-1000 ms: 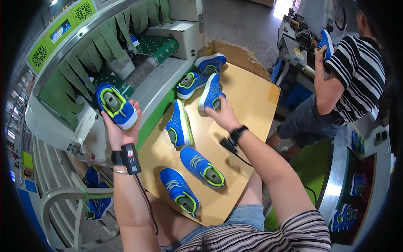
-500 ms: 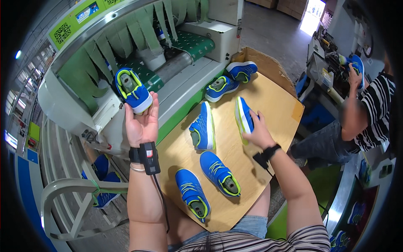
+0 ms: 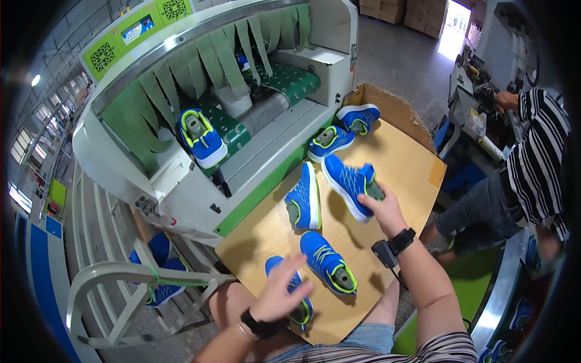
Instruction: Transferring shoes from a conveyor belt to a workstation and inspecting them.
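Observation:
My right hand grips a blue sneaker by its heel, a little above the board; it has a white sole and yellow-green trim. My left hand hovers over another sneaker at the board's near left, fingers apart and slightly blurred, covering much of it. Whether it touches that shoe I cannot tell. Beside it an upright sneaker shows a grey-green last in its opening. One sneaker lies on its side mid-board. At the machine's mouth, a sneaker rests on the green belt.
The machine with green strip curtains stands behind the wooden board. Two sneakers sit at the board's far edge by a cardboard piece. Left is a grey metal rack; at right, a person in a striped top.
My left hand has let go of the sneaker at the machine's mouth and come back to the near shoes. My right hand has lifted and turned its sneaker, now held by the heel.

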The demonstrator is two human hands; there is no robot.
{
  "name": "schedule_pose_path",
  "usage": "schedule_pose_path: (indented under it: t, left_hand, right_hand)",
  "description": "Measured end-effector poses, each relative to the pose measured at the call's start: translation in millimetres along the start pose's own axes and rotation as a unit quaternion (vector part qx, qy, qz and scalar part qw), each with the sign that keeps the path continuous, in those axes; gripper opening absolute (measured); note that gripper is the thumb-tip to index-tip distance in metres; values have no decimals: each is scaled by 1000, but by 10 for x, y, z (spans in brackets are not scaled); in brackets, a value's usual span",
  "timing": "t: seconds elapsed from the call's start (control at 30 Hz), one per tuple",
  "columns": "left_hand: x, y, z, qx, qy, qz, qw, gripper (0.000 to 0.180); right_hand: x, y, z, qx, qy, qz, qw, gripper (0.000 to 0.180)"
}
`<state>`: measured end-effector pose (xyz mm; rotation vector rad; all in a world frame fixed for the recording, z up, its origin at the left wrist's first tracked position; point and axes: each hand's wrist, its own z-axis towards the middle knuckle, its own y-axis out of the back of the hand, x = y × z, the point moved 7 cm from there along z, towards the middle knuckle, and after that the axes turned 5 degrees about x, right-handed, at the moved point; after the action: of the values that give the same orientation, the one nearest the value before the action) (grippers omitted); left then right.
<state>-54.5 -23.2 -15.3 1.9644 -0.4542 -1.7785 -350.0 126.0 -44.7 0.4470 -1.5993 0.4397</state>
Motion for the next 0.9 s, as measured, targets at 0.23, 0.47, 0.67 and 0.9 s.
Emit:
schedule_pose_path:
  t: [0.23, 0.47, 0.67, 0.9]
  left_hand:
    - [-103, -285, -7, -19, 33, 199, 979, 71]
    - [-75, -292, -42, -35, 12, 221, 974, 68]
    - [17, -230, -64, -62, -3, 201, 978, 65]
    - [122, -444, 158, -38, -72, 138, 987, 70]
  right_hand:
    - [2238, -1257, 1270, -38, 292, -190, 937, 67]
    - [1877, -2056, 2060, -21, 253, -439, 862, 76]
    - [741, -1717, 257, 360, 229, -351, 834, 54]
    - [-524, -576, -1898, 232, 7, -179, 956, 75]
